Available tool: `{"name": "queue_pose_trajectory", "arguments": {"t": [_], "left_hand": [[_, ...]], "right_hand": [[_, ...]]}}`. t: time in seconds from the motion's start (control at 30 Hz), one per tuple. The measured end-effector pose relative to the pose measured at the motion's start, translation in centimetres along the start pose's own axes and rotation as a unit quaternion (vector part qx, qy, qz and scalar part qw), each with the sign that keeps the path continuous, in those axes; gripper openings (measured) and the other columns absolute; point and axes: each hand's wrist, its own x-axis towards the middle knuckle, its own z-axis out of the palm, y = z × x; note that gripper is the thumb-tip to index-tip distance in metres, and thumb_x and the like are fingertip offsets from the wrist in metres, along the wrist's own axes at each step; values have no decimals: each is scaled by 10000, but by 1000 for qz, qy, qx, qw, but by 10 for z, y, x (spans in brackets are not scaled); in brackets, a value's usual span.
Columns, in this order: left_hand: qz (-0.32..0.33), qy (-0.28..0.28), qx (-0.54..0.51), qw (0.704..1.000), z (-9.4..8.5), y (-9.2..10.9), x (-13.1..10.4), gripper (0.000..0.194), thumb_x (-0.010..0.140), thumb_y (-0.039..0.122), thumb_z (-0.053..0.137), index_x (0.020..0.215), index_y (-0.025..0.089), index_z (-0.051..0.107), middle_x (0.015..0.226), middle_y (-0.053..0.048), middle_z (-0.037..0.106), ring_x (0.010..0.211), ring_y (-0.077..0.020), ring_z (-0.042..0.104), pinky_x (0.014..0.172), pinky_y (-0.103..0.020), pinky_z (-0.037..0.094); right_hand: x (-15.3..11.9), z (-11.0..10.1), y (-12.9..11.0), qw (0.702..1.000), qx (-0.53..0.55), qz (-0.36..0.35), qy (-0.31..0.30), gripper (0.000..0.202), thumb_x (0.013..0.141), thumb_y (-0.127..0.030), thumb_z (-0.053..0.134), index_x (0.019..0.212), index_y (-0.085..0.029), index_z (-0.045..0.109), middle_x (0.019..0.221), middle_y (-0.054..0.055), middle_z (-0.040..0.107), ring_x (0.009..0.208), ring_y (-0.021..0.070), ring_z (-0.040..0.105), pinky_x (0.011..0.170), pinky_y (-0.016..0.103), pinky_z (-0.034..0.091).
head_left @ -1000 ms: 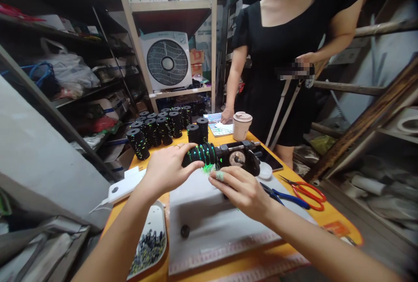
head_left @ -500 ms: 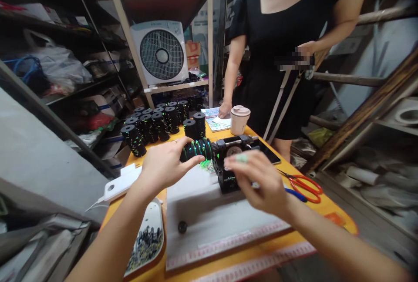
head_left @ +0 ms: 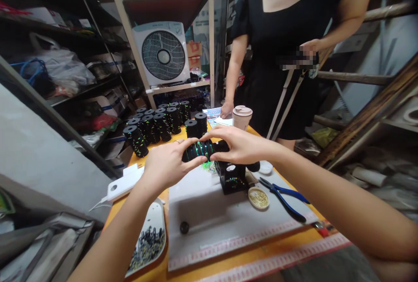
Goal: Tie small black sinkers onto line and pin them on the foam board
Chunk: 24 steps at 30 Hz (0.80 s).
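Currently, a worker's two hands meet over a dark spool (head_left: 199, 150) wound with black and glinting green, held level above a cluttered yellow desk (head_left: 254, 251). The left hand (head_left: 168, 156) is clamped on the spool's left end, thumb in front and fingers over the top. The right hand (head_left: 243, 142) closes round the other end, fingertips on the upper side and thumb below, the two thumbs near each other.

Just under the right hand stands a black machine (head_left: 231, 179), its upper part partly hidden by the fingers. Loose green bits (head_left: 207, 166) lie below the spool on a pale board (head_left: 222, 216), which also bears a small black piece (head_left: 184, 228), blue-handled pliers (head_left: 281, 193) with jaws apart, and a round dish (head_left: 258, 198) of gold-coloured grains, near the machine's foot.

At the left, a white tray (head_left: 154, 212) holds a heap of small dark and yellowish parts; behind it is a white power strip (head_left: 122, 185). Beyond the hands, black spools flecked with green (head_left: 160, 125) stand upright in a cluster, with two more (head_left: 196, 124) just to their right.

Across the desk, a person in black (head_left: 277, 60) rests one hand (head_left: 227, 109) on papers beside a lidded cup (head_left: 242, 117). A box fan (head_left: 163, 55) sits on a shelf at the back, and a plastic bag (head_left: 65, 71) slumps on a rack at the far left.
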Motion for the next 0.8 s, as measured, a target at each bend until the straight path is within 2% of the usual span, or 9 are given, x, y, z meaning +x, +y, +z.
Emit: {"name": "queue_pose_trajectory", "arguments": {"t": [0.17, 0.33, 0.43, 0.5, 0.57, 0.67, 0.8], "left_hand": [[5, -4, -4, 1000, 0, -2, 0, 598, 878, 703, 402, 1300, 319, 580, 1112, -15, 747, 940, -309, 712, 646, -358, 480], [6, 1, -11, 1000, 2, -2, 1, 611, 880, 711, 382, 1297, 312, 583, 1119, -19, 749, 935, -304, 716, 654, -354, 479], [0, 2, -12, 1000, 2, -1, 1, 620, 875, 719, 377, 1293, 312, 587, 1115, -24, 751, 942, -318, 715, 661, -369, 486], [-6, -5, -17, 1000, 1, -1, 1, 643, 864, 740, 361, 1296, 319, 583, 1112, -29, 754, 950, -329, 713, 672, -382, 491], [-12, -18, -28, 999, 0, -1, 2, 669, 857, 761, 323, 1303, 330, 575, 1131, -33, 750, 987, -339, 704, 700, -399, 498], [-26, -37, -37, 998, -2, 0, 3, 673, 865, 766, 265, 1304, 355, 568, 1172, -39, 737, 1017, -354, 694, 733, -427, 498], [-39, -44, -30, 998, -3, 3, 6, 641, 882, 746, 237, 1273, 374, 583, 1130, -46, 751, 941, -361, 713, 712, -428, 490]], "right_hand": [[-16, 21, -8, 997, -20, -21, 71, 457, 815, -148, 706, 1248, -192, 569, 1205, 115, 668, 1134, 274, 606, 982, 472, 487], [-23, 36, -8, 994, -39, -42, 98, 343, 904, -147, 597, 1247, -164, 593, 1318, 149, 622, 1259, 307, 527, 1068, 556, 408], [-27, 29, -11, 995, -28, -39, 86, 412, 902, -155, 600, 1312, -162, 553, 1365, 140, 592, 1294, 289, 508, 1087, 504, 418], [-29, 17, -12, 997, -12, -24, 76, 496, 909, -168, 590, 1391, -171, 475, 1382, 126, 579, 1289, 257, 524, 1075, 441, 449], [-28, 4, -12, 997, 2, 1, 72, 479, 950, -174, 516, 1422, -176, 434, 1368, 118, 589, 1254, 230, 561, 1049, 406, 474], [-23, -9, -9, 998, 12, 23, 56, 379, 985, -173, 432, 1353, -159, 518, 1299, 127, 636, 1199, 237, 600, 1025, 423, 480], [-14, -7, -5, 1000, 17, 13, 13, 368, 954, -240, 539, 1305, -136, 571, 1248, 141, 656, 1171, 257, 596, 1003, 425, 478]]}}
